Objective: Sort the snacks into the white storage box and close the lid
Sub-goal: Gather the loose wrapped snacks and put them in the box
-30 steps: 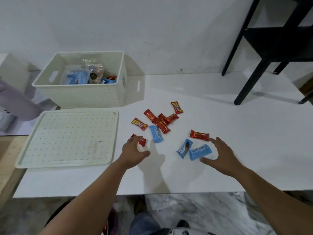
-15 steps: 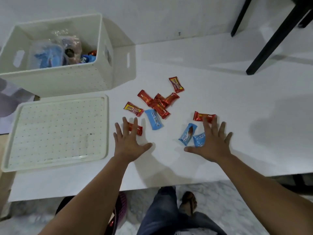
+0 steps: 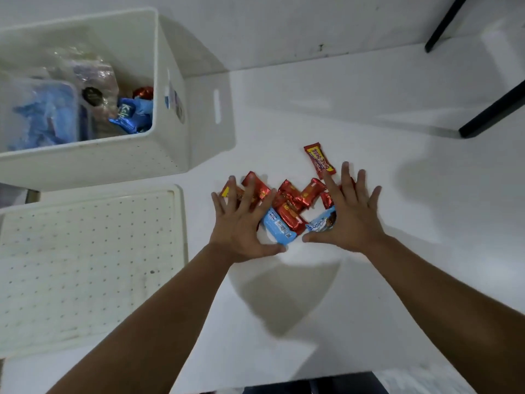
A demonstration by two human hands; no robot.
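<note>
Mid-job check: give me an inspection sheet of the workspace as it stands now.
Surface: white tabletop, bare right of the pile.
Job's things: red and blue wrapped snacks bunched between the hands; one red bar lies apart; white perforated storage box open, part filled; white dotted lid flat beside it.
Clutter: nothing seen.
Grip: left hand and right hand flat, fingers spread on the snacks.
Cables: nothing seen.
Surroundings: black furniture legs, white wall.

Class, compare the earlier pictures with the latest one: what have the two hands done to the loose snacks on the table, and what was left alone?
Both hands, left hand and right hand, came together with fingers spread, raking the scattered snacks into one tight heap. One red bar lies just outside it. Neither hand grips anything yet. The storage box stays open, and the lid still lies flat beside it.
</note>
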